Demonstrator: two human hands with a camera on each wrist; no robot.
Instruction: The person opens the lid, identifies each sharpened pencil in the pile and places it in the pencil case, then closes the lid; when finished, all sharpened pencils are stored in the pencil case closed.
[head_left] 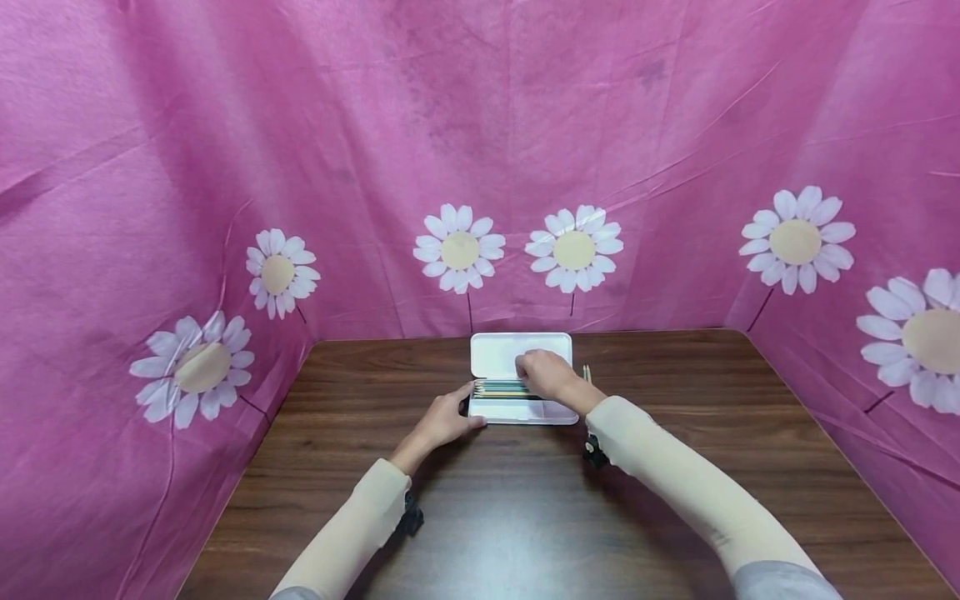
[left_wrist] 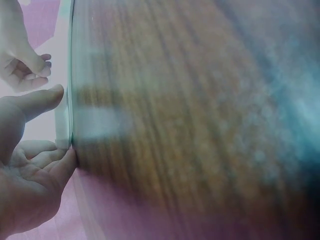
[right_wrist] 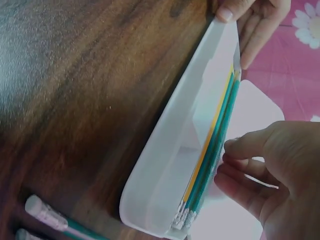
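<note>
A white pencil case (head_left: pixel 510 410) lies on the table with its lid (head_left: pixel 498 354) folded back. Several green and yellow pencils (right_wrist: pixel 212 137) lie side by side along its hinge side, their eraser ends at the right. My left hand (head_left: pixel 444 419) holds the case's left end, thumb at the front corner and fingers round the back. My right hand (head_left: pixel 549 375) is over the hinge side near the right end of the pencils. In the right wrist view its thumb and bent fingers are right beside the pencils, with nothing visible between them.
Two more pencils (head_left: pixel 587 374) lie on the wooden table (head_left: pixel 495 500) just right of the case, partly behind my right wrist. A pink cloth (head_left: pixel 360 167) with white flowers hangs along the table's back and sides.
</note>
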